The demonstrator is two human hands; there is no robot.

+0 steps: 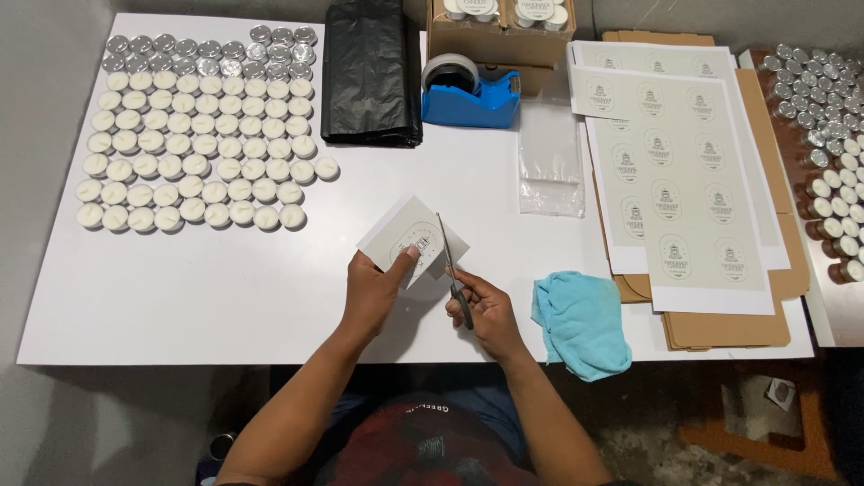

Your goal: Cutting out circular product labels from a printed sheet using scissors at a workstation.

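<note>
The left hand (376,286) is gripping a small pale label sheet (412,237) just above the white desk (180,288), thumb lying on its oval print. The right hand (486,310) is clasping scissors (453,270), blades crossing the sheet's right edge. Larger sheets of oval labels (684,171) are lying on flat brown cardboard (729,328) to the right.

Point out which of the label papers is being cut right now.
The small label piece held in the left hand, with the scissors in the right hand cutting it. The other label sheets lie flat on the cardboard, untouched.
</note>
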